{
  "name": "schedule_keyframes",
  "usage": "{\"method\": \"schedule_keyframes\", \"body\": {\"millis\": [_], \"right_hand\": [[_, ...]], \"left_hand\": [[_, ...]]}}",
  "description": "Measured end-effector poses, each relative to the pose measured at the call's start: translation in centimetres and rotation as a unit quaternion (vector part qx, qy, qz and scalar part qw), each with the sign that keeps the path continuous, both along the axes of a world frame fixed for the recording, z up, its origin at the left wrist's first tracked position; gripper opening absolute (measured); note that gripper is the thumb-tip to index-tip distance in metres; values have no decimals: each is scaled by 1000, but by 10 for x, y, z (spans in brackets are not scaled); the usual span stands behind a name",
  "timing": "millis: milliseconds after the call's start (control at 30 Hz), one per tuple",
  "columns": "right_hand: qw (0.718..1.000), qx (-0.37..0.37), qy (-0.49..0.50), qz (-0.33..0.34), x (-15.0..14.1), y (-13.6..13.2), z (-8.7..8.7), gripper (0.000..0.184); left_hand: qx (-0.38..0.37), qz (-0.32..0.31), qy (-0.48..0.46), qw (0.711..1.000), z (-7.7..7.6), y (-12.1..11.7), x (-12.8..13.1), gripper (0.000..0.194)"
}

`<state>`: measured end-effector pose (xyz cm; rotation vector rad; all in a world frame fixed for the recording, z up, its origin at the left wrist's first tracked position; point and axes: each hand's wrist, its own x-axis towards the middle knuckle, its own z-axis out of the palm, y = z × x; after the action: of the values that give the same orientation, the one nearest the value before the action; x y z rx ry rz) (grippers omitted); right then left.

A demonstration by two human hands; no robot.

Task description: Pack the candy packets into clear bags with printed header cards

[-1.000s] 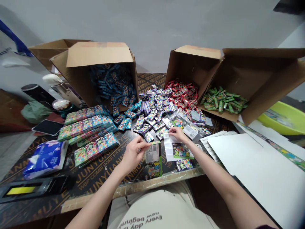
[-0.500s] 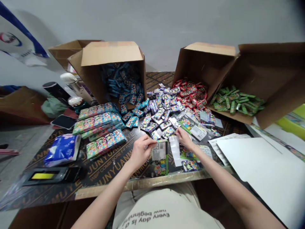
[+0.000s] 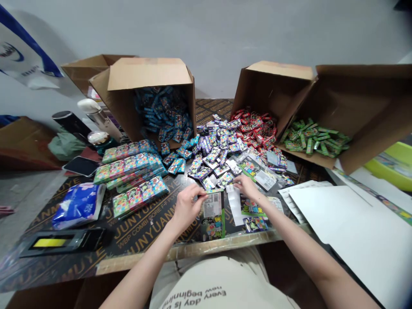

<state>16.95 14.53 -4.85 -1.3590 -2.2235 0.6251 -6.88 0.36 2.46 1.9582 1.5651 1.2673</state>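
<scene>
My left hand is closed in a pinch at the top edge of a dark printed plastic pouch with a green side edge and a grey label panel. The pouch hangs by the table's front edge. My right hand has its fingertips pressed together at the top of a white paper strip; what they pinch is too small to make out. Beside the strip lie another printed pouch and a purple packet. Loose purple packets are heaped just beyond both hands.
Tipped cartons hold blue packets, red packets and green packets. Packed multicolour rows are stacked left, near a blue tissue pack, a phone and bottles. White sheets cover the right side.
My view has shifted slightly. My right hand has moved a little left and down toward the top of the paper strip. My left hand keeps its pinch on the pouch.
</scene>
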Motion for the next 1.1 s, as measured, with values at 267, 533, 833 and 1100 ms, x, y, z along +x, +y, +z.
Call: {"method": "schedule_keyframes", "body": {"millis": [267, 533, 833, 1100], "right_hand": [[998, -7, 58, 5, 0, -20, -28, 10], [990, -63, 122, -11, -11, -17, 20, 11], [917, -258, 185, 242, -71, -55, 118, 26], [937, -233, 186, 180, -83, -52, 88, 21]], "left_hand": [[4, -4, -19, 1000, 1, -1, 0, 7], [-5, 8, -22, 1000, 0, -1, 3, 7], [0, 8, -15, 1000, 13, -6, 7, 5], [1, 68, 36, 997, 3, 2, 17, 17]]}}
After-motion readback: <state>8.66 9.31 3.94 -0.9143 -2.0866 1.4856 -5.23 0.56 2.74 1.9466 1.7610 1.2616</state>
